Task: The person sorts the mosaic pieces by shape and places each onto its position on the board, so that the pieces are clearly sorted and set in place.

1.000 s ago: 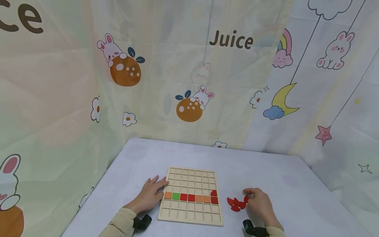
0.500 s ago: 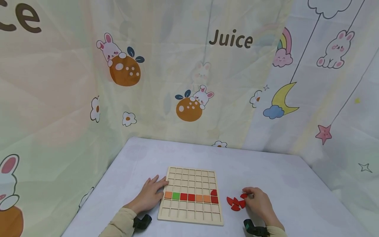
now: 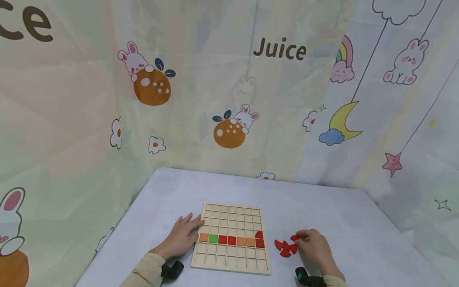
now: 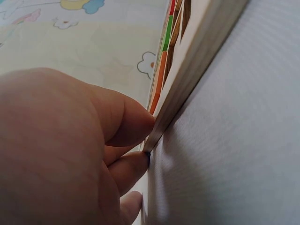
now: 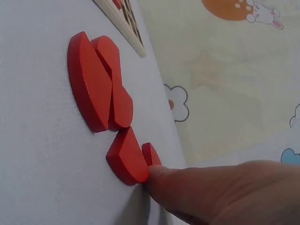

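Note:
A pale wooden grid board (image 3: 231,255) lies flat, with a row of orange, green and red squares (image 3: 232,240) across it and a rounded red piece (image 3: 259,234) above the row's right end. My left hand (image 3: 180,237) rests at the board's left edge, fingers spread; in the left wrist view its thumb and fingertips touch the board's side (image 4: 180,89). Right of the board, my right hand (image 3: 317,249) pinches a red piece (image 3: 295,238) between thumb and finger at the edge of a small group of loose red pieces (image 3: 285,253). The right wrist view shows its thumb against that piece (image 5: 151,154).
The board and loose pieces lie on a table with a white cloth (image 3: 322,207). Behind and beside it hangs a printed curtain (image 3: 193,59) with rabbits, fruit and a moon. Dark devices are strapped at both wrists (image 3: 173,270).
The red piece at my right fingertips has shifted slightly up and left, away from the neighbouring loose piece. My left hand and the board have stayed in place.

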Tool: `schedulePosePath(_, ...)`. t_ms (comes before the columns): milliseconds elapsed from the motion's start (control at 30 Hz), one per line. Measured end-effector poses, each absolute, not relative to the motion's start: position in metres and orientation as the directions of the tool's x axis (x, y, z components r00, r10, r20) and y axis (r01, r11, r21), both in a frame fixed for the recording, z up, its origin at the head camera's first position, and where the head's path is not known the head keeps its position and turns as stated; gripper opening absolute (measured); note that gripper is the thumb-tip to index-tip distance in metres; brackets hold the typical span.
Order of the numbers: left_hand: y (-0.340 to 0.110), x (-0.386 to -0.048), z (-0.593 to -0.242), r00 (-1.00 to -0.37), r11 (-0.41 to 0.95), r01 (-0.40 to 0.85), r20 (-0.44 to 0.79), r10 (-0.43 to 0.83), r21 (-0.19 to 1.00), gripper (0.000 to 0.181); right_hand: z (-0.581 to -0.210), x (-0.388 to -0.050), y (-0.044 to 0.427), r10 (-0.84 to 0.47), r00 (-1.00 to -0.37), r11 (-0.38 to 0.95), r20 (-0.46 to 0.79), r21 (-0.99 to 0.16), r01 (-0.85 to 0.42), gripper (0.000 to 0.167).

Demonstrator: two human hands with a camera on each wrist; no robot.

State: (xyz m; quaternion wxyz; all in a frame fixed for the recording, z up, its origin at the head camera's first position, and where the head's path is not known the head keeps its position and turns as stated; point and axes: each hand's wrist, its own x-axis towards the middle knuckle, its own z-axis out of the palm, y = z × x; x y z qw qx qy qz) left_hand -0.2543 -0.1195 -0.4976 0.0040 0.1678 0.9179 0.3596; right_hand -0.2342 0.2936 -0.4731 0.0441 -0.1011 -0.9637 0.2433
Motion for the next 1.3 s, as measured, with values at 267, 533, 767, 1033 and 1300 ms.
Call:
schedulePosePath(267,-0.121,-0.255,-0.499,-0.943,0.683,0.307,0.115,0.312,0.663,0.041,-0.474,-0.235,0.29,0.227,-0.97,0.859,0.083,-0.486,0.159,0.029)
schedulePosePath(533,-0.122,-0.257,-0.5,-0.943,0.683,0.306,0.113,0.313,0.663,0.041,-0.473,-0.238,0.278,0.197,-0.977,0.851,0.087,-0.509,0.127,0.033)
schedulePosePath(767,-0.121,-0.256,-0.498,-0.945,0.688,0.3,0.108,0.308,0.661,0.042,-0.472,-0.241,0.259,0.156,-0.981,0.852,0.113,-0.518,0.075,0.03)
schedulePosePath(1033,-0.12,-0.254,-0.498,-0.944,0.691,0.305,0.114,0.309,0.655,0.041,-0.475,-0.243,0.237,0.12,-0.983,0.855,0.139,-0.518,0.031,0.025)
schedulePosePath(1300,-0.121,-0.254,-0.498,-0.942,0.687,0.312,0.119,0.314,0.656,0.041,-0.479,-0.244,0.219,0.039,-0.975,0.858,0.219,-0.507,-0.079,0.024)
